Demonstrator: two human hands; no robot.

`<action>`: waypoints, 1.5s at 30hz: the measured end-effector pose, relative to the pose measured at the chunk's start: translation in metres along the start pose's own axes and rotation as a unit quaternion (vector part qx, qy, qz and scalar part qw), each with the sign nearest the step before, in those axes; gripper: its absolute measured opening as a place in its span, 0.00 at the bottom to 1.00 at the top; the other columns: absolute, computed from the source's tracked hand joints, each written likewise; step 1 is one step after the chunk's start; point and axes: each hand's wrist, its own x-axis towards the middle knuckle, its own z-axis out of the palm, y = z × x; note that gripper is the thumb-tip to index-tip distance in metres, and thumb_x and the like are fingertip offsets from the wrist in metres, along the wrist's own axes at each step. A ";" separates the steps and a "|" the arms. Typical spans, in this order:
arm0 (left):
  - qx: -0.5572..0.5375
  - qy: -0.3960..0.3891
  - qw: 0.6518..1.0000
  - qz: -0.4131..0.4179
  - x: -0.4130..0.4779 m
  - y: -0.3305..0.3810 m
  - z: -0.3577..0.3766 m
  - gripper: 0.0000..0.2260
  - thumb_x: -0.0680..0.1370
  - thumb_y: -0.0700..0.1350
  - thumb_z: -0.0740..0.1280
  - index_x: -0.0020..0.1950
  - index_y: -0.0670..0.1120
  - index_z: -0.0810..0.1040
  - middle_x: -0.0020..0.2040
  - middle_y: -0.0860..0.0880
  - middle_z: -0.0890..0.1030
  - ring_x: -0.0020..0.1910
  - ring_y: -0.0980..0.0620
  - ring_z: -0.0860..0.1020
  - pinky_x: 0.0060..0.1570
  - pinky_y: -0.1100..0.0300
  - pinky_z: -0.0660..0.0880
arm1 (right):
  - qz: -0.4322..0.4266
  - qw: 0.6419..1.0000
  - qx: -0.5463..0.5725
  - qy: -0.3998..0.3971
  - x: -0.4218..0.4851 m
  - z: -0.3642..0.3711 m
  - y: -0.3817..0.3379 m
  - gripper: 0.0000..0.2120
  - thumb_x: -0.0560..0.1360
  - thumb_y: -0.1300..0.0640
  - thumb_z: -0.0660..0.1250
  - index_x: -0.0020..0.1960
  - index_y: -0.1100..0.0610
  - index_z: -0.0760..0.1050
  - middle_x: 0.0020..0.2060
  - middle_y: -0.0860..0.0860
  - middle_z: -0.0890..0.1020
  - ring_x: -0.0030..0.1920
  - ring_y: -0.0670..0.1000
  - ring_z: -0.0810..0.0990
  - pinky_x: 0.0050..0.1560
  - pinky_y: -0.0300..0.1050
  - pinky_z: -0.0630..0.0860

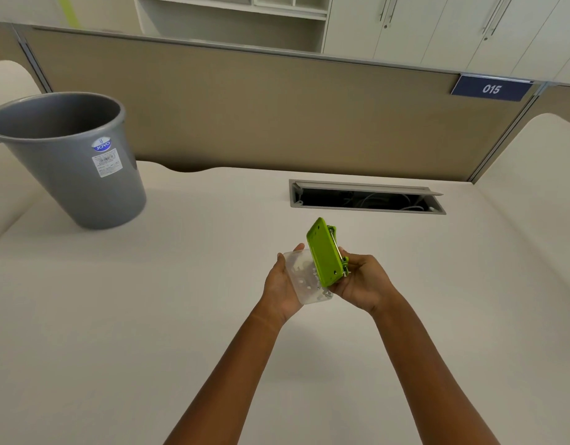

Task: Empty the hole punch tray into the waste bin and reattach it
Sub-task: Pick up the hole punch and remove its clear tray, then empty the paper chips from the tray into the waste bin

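Head view, one entry per item:

Green hole punch: held above the desk centre, tipped on edge with its flat underside turned toward the camera. Right hand is wrapped around its lower end, fingers closed on the body near the metal hinge parts. Judged reason for the tilt: exposing the base so the tray can come away.

Clear plastic tray: lies in the cupped left hand, thumb and fingertips curled on its rim. Its right edge touches the punch's underside; whether it is fully detached cannot be told. White paper dots show through it, gathered mostly at the lower corner, so emptying is judged not yet done. Held roughly level, likely to keep the dots from spilling.

Grey waste bin: stands on the desk at far left, mouth open upward, well apart from both hands. Label faces the camera.

White desk: bare between hands and bin, an unobstructed leftward path.

Cable hatch: open slot just behind the hands; stray dots could fall in.

Partition: closes the far edge
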 end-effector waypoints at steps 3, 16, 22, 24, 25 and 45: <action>0.024 0.011 1.000 -0.001 -0.001 0.000 0.001 0.20 0.81 0.55 0.47 0.50 0.48 0.76 0.38 0.44 0.86 0.35 0.46 0.84 0.34 0.51 0.81 | 0.005 0.999 0.027 -0.035 0.004 -0.009 0.000 0.24 0.42 0.65 0.80 0.38 0.66 0.83 0.35 0.61 0.85 0.33 0.58 0.85 0.35 0.48 0.83; 0.047 0.017 0.999 -0.014 0.001 0.000 -0.001 0.21 0.81 0.56 0.46 0.51 0.48 0.75 0.40 0.43 0.84 0.37 0.46 0.83 0.37 0.55 0.80 | -0.002 1.000 0.003 0.005 -0.003 -0.002 -0.005 0.19 0.58 0.56 0.71 0.45 0.65 0.77 0.34 0.60 0.82 0.30 0.58 0.82 0.34 0.47 0.81; 0.021 -0.002 1.000 0.008 -0.001 0.009 -0.008 0.12 0.72 0.52 0.63 0.45 0.44 0.79 0.39 0.39 0.84 0.34 0.45 0.85 0.36 0.55 0.81 | -0.071 0.994 -0.024 0.078 0.003 -0.013 -0.021 0.10 0.75 0.58 0.58 0.42 0.60 0.77 0.32 0.54 0.75 0.25 0.48 0.78 0.29 0.36 0.78; 0.027 0.004 1.000 0.012 0.001 0.013 -0.014 0.14 0.76 0.54 0.59 0.46 0.45 0.77 0.37 0.40 0.85 0.35 0.46 0.85 0.42 0.57 0.80 | -0.100 0.981 -0.096 0.136 0.014 -0.025 -0.022 0.08 0.77 0.62 0.57 0.42 0.59 0.73 0.32 0.54 0.72 0.27 0.47 0.75 0.24 0.33 0.74; 0.035 0.010 0.999 0.011 0.003 0.016 -0.017 0.17 0.78 0.56 0.54 0.48 0.45 0.76 0.37 0.42 0.86 0.36 0.48 0.85 0.44 0.56 0.78 | -0.105 0.966 -0.163 0.169 0.021 -0.033 -0.021 0.08 0.77 0.63 0.57 0.40 0.59 0.72 0.33 0.54 0.71 0.29 0.48 0.73 0.24 0.33 0.72; 0.084 0.042 0.995 -0.022 0.011 0.027 -0.023 0.25 0.81 0.57 0.44 0.55 0.44 0.74 0.39 0.43 0.86 0.38 0.50 0.86 0.49 0.52 0.72 | -0.029 0.794 -0.510 0.330 0.053 -0.103 0.039 0.16 0.75 0.59 0.64 0.59 0.67 0.70 0.46 0.58 0.73 0.47 0.56 0.73 0.56 0.58 0.76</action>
